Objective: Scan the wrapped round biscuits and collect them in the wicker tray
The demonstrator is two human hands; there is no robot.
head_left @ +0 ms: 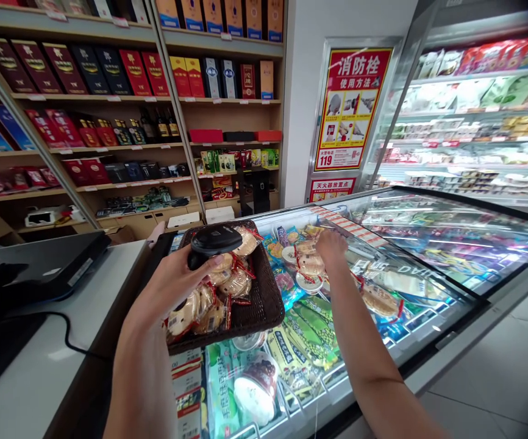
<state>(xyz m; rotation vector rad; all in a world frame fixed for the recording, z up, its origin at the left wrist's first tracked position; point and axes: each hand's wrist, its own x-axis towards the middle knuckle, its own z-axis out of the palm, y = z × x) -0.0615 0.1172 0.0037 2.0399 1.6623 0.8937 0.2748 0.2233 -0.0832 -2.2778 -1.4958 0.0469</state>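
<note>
My left hand (179, 271) is wrapped around a black handheld barcode scanner (216, 239). The scanner hangs over a dark brown woven basket (271, 302), which holds several round flat pastries (236, 283) in clear wrappers with red edges. My right hand (331, 247) is closed at the edge of a clear pack of similar pastries (310, 263), above the glass-topped freezer; its fingertips are partly hidden. To the right of that forearm, another wrapped pastry pack (380, 300) lies on the glass.
Under the freezer glass are green ice-pop packs (312, 329) and a white-and-red tub (257, 390). A white counter (69, 329) with a black device (58, 262) stands on the left. Shelves of boxed bottles (103, 67) line the back; a lit cooler (474, 122) stands at right.
</note>
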